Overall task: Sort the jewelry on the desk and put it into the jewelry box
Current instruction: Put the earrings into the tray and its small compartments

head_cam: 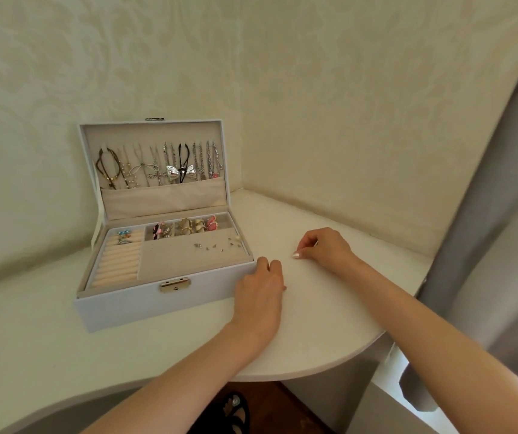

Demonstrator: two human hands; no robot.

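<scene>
The white jewelry box [119, 308] stands open on the desk [329, 324] at the left. Necklaces [157, 166] hang inside its raised lid. In the tray lie rings [123, 237] on the left rolls, colourful pieces [185, 228] in the rear compartments, and several small earrings [217, 244] on the flat pad. My left hand [260, 292] rests on the desk beside the box's front right corner, fingers loosely bent. My right hand [323, 249] sits on the desk further right, fingers curled with thumb against forefinger. Nothing shows between them.
The desk fits into a corner between two pale patterned walls [345, 104]. Its rounded front edge [329, 372] runs just below my forearms. A grey curtain [501, 214] hangs at the right. Below the desk edge a dark floor and a sandalled foot [235, 411] show.
</scene>
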